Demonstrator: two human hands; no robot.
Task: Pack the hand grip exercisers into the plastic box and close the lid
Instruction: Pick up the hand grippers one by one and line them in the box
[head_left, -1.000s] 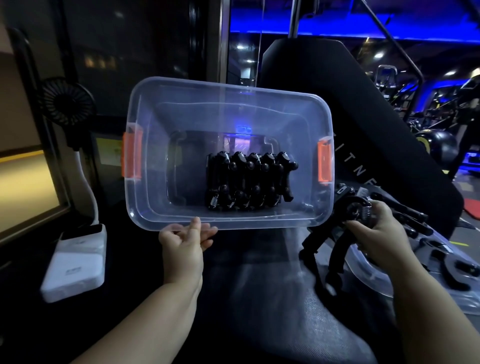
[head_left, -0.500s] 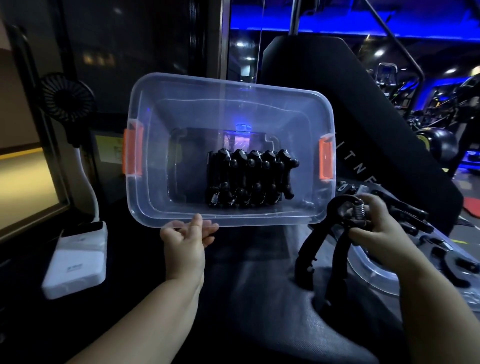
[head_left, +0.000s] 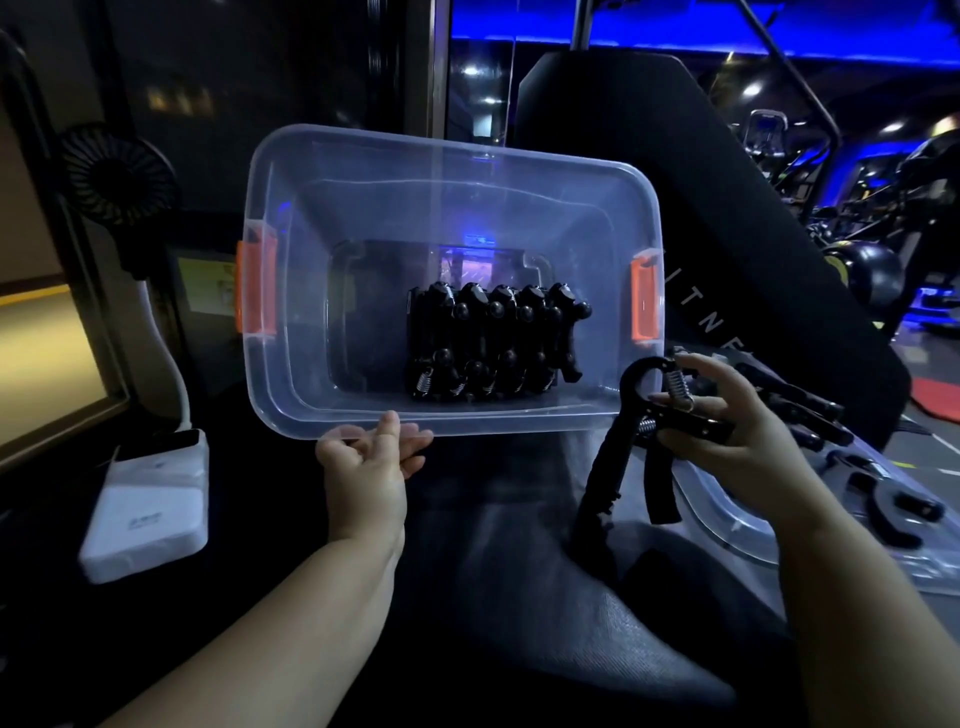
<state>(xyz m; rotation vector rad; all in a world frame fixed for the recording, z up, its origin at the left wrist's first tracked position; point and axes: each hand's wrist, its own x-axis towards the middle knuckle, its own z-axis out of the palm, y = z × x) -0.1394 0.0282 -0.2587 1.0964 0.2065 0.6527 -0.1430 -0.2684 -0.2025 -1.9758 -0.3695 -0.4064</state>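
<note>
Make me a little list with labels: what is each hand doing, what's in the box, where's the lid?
left hand: holds the plastic box by its near rim
right hand: grips one hand grip exerciser beside the box
inside box: row of exercisers, packed side by side
lid: off, lying at the right under loose exercisers

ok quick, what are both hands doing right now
left hand: grips the near rim of the plastic box
right hand: holds a hand grip exerciser
</note>
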